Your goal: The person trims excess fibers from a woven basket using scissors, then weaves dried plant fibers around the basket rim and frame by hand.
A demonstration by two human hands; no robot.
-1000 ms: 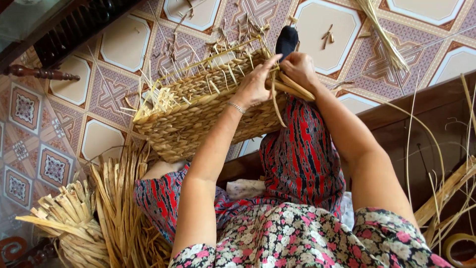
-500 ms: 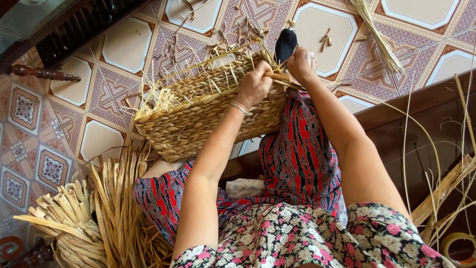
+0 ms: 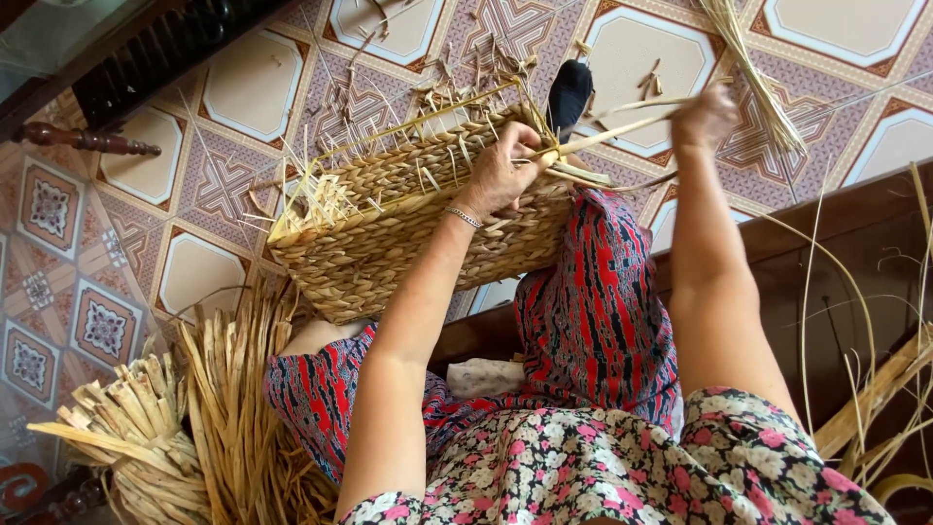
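A half-woven straw basket [image 3: 408,228] is propped on the lap, its open rim turned away from the body. The left hand [image 3: 501,175] is pressed on the rim, its fingers [image 3: 530,146] curled closed around the edge and the root of a pale straw strand [image 3: 622,124]. That strand is drawn out taut to the right hand [image 3: 705,115], which is blurred; its fingers appear pinched narrow on the strand's far end, though the exact grip cannot be told. Loose stake ends [image 3: 321,194] stand up from the rim beyond the left fingers. A bundle of dried straw [image 3: 238,408] lies on the tiled floor [image 3: 233,87] well below the left fingers, and a dark foot [image 3: 569,87] shows just past them.

As a judgement: the strand could be snapped or frayed if it is tugged too sharply, and the weave could be loosened if the left fingers' hold on the rim slips while tension is applied. The basket could also be tipped off the lap.
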